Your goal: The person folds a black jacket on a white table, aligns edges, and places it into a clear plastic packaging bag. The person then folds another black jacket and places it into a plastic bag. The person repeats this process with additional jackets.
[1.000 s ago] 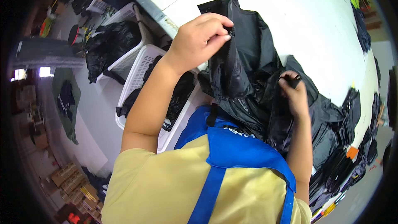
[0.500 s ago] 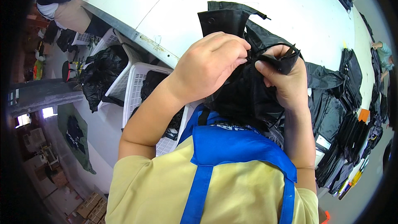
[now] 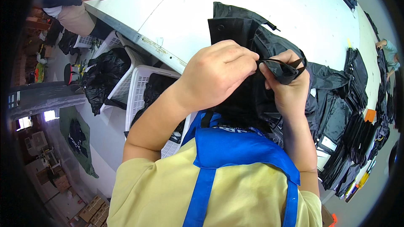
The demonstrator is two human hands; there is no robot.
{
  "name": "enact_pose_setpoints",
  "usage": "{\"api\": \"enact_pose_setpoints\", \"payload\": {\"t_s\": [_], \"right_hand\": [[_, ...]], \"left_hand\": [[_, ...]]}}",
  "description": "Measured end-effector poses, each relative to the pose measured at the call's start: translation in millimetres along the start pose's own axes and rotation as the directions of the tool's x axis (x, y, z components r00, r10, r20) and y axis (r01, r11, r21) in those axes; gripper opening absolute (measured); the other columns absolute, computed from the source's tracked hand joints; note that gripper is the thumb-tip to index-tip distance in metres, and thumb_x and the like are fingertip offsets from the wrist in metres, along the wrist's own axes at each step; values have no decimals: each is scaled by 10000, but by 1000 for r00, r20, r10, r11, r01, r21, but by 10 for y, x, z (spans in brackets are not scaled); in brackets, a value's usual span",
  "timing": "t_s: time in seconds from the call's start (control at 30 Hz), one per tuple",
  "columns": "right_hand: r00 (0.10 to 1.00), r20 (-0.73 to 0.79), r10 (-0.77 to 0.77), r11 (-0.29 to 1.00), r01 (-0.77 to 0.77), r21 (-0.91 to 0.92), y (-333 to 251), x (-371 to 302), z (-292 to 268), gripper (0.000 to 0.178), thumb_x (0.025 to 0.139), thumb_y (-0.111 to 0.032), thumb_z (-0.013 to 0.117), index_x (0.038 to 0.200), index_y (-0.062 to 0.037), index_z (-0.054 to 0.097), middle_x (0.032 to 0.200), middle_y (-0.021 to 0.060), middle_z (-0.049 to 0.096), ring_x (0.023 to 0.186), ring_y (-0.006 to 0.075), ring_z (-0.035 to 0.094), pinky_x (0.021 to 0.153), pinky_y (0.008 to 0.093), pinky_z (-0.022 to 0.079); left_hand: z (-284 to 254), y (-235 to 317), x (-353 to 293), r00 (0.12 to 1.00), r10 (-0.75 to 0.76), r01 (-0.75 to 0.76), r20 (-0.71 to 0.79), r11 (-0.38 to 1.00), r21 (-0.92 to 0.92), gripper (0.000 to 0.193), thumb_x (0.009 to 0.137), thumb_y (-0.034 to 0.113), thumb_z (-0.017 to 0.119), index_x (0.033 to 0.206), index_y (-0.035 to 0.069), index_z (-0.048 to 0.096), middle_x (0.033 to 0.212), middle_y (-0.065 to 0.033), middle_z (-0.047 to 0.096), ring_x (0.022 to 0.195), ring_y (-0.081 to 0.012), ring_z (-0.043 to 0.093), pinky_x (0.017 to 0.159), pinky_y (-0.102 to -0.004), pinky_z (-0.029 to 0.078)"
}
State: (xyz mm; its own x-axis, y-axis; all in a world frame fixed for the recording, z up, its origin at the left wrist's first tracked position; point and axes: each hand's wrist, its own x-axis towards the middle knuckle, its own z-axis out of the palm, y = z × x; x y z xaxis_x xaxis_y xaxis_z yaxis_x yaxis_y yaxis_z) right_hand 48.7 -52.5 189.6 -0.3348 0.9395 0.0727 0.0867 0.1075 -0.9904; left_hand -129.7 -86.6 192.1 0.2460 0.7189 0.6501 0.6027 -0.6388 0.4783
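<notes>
Both hands are at a black garment point(image 3: 240, 101), which lies bunched over the near edge of the white table. Its upper flap point(image 3: 231, 25) spreads out beyond my hands, showing a round snap and a short cord end at one corner. My left hand point(image 3: 223, 71) is closed, thumb and forefinger pinching a bit of the black fabric. Opposite it, my right hand point(image 3: 290, 84) grips a folded edge of the same garment, the thumb on top and a narrow black strip looping over the fingers. Between the two pinches the cloth is drawn together; the fingertips partly hide it.
The white table point(image 3: 294, 0) stretches ahead. Stacked black garments point(image 3: 355, 138) lie at the right, with an orange tag point(image 3: 370, 115). White plastic baskets point(image 3: 136, 88) with black fabric stand at the left. One co-worker point(image 3: 75, 8) is at the far left, another point(image 3: 391, 54) far right.
My left hand has shifted slightly right, and the garment's flap has moved a little right with it. The right hand's fold has tipped downward. The far-left co-worker's hand now lies on the table.
</notes>
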Motion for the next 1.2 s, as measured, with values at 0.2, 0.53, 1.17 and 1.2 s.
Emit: {"api": "enact_pose_setpoints", "payload": {"t_s": [0.2, 0.53, 1.17, 1.2], "right_hand": [[970, -210, -123, 987, 141, 77, 120, -32, -30, 162, 810, -4, 709, 823, -29, 549, 728, 19, 587, 568, 52, 526, 505, 188, 418], [919, 239, -313, 947, 323, -1, 264, -249, -244, 189, 744, 101, 660, 835, -18, 544, 820, 93, 598, 731, 180, 585, 708, 269, 457], [988, 114, 101, 978, -120, 169, 137, -357, -1105, 540, 651, -64, 586, 1171, -78, 442, 1212, 125, 531, 747, 105, 508, 701, 272, 454], [994, 99, 49, 978, -68, 198, 53, -318, -1202, 507, 679, -66, 532, 1179, -67, 449, 1216, 123, 530, 762, 99, 487, 701, 256, 433]], "left_hand": [[206, 139, -174, 970, -114, 153, 213, 972, -177, 148, 676, 33, 738, 746, 19, 609, 1257, -182, 562, 935, -296, 601, 782, -381, 512], [-149, -477, 425, 931, -325, 338, 168, 939, -58, 416, 859, 330, 617, 1154, 37, 622, 1145, -105, 629, 1050, -193, 580, 957, -336, 411], [64, -309, 601, 898, -251, 388, 360, 839, -382, 145, 898, 133, 624, 801, 35, 581, 956, -72, 659, 853, -105, 622, 783, -248, 481], [107, -333, 593, 903, -244, 391, 353, 806, -445, 142, 897, 137, 627, 805, 38, 581, 997, -73, 652, 858, -101, 615, 782, -246, 480]]}}
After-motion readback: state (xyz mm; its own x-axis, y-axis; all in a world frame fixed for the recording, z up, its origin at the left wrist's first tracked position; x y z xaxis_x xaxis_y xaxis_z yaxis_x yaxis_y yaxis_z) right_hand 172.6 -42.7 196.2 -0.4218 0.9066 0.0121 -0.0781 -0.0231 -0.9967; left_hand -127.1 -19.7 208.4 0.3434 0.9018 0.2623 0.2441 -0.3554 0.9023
